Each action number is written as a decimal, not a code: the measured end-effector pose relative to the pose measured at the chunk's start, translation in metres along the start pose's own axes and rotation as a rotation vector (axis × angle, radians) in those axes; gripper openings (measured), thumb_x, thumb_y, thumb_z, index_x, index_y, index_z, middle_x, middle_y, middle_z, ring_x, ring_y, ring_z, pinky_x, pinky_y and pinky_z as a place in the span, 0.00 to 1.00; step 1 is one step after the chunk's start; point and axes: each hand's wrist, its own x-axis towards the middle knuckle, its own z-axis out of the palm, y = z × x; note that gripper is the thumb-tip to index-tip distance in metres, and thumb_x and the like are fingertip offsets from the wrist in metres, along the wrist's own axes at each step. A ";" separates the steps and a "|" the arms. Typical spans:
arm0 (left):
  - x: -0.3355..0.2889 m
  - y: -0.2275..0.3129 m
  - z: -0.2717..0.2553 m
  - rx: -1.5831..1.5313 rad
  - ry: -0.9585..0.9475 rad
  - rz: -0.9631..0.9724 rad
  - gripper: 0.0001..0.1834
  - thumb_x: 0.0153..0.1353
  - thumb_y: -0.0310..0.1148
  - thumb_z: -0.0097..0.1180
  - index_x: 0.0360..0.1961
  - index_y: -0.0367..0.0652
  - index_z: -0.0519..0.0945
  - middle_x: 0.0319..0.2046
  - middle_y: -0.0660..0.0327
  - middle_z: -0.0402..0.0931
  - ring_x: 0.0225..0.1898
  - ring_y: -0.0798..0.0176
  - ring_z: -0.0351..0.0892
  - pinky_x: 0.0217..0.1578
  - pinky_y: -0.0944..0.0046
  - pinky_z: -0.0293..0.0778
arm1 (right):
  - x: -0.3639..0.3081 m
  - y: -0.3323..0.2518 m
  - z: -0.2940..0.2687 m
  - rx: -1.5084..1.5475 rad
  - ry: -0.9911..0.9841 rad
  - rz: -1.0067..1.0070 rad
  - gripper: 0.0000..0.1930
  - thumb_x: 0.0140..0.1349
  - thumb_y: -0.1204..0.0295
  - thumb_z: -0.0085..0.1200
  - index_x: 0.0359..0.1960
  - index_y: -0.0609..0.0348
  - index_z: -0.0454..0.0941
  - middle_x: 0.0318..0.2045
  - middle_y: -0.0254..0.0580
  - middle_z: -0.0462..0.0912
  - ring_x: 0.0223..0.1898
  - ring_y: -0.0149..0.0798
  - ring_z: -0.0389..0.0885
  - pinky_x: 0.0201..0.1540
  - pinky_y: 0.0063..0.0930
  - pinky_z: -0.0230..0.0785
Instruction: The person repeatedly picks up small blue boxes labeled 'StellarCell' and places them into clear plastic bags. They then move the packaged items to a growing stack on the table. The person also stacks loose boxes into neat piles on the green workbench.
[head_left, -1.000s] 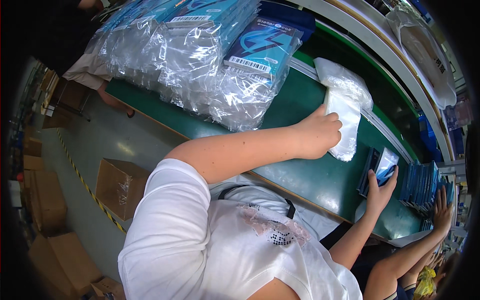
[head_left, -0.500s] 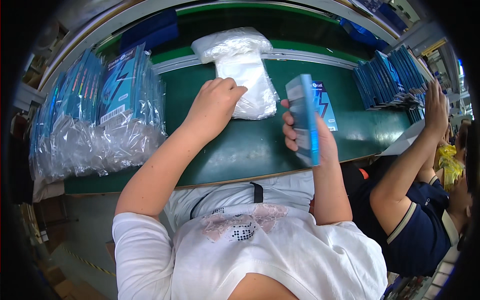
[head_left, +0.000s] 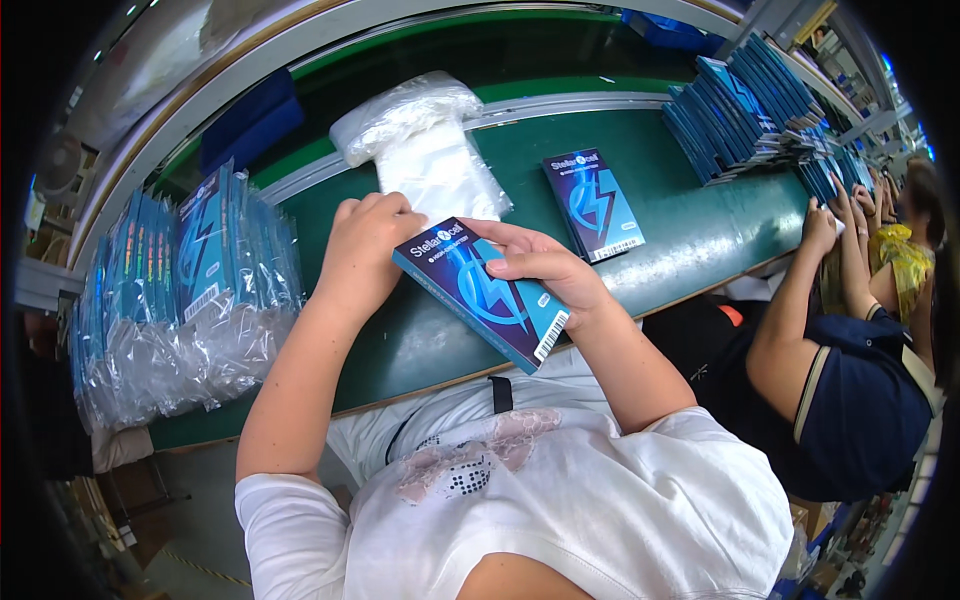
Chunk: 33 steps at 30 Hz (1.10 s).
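My right hand (head_left: 555, 270) grips a thin blue box (head_left: 485, 300) with a lightning-like design, thumb on its front face. The box is tilted, its upper left end close to the fingers of my left hand (head_left: 368, 248). Those left fingers are curled together at the near end of a stack of clear plastic bags (head_left: 440, 165); what they pinch, if anything, is hidden. Another blue box (head_left: 597, 205) lies face up on the green table (head_left: 650, 275), to the right of the bags.
At the left stand several blue boxes in clear bags (head_left: 190, 270), packed in rows. Stacked bare blue boxes (head_left: 725, 110) sit at the far right. A co-worker in a dark shirt (head_left: 850, 400) sits to my right, arms reaching to the table. A metal rail (head_left: 570, 105) runs along the back.
My right hand has brought the blue box left and turned its front face up, close to my left hand. The left hand has moved to the bags' near end. The view has shifted.
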 end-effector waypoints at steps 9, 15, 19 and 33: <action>0.010 -0.002 0.004 -0.350 0.260 -0.092 0.08 0.53 0.24 0.56 0.35 0.36 0.80 0.33 0.54 0.75 0.35 0.58 0.77 0.36 0.67 0.71 | 0.005 0.000 0.005 0.025 -0.063 0.009 0.32 0.55 0.79 0.53 0.61 0.74 0.54 0.46 0.52 0.77 0.41 0.35 0.82 0.45 0.24 0.75; 0.001 -0.018 0.006 -0.457 0.317 -0.226 0.14 0.41 0.16 0.56 0.32 0.38 0.82 0.32 0.58 0.75 0.36 0.62 0.76 0.39 0.70 0.71 | 0.038 -0.002 0.007 -0.115 -0.004 -0.022 0.33 0.54 0.78 0.56 0.61 0.74 0.55 0.49 0.51 0.73 0.44 0.36 0.79 0.45 0.26 0.74; -0.002 -0.011 -0.002 -1.054 0.273 -0.805 0.08 0.52 0.23 0.54 0.34 0.36 0.82 0.30 0.60 0.80 0.33 0.68 0.77 0.35 0.69 0.72 | 0.032 -0.009 0.011 -0.283 0.100 -0.046 0.32 0.52 0.79 0.57 0.60 0.73 0.59 0.52 0.51 0.71 0.49 0.37 0.75 0.51 0.29 0.69; -0.001 -0.032 0.003 -0.595 0.262 -0.352 0.10 0.42 0.22 0.54 0.28 0.39 0.82 0.24 0.53 0.79 0.28 0.57 0.79 0.32 0.62 0.73 | 0.035 -0.022 0.004 -0.629 0.276 -0.150 0.24 0.55 0.79 0.54 0.53 0.77 0.63 0.40 0.50 0.78 0.37 0.35 0.81 0.42 0.26 0.74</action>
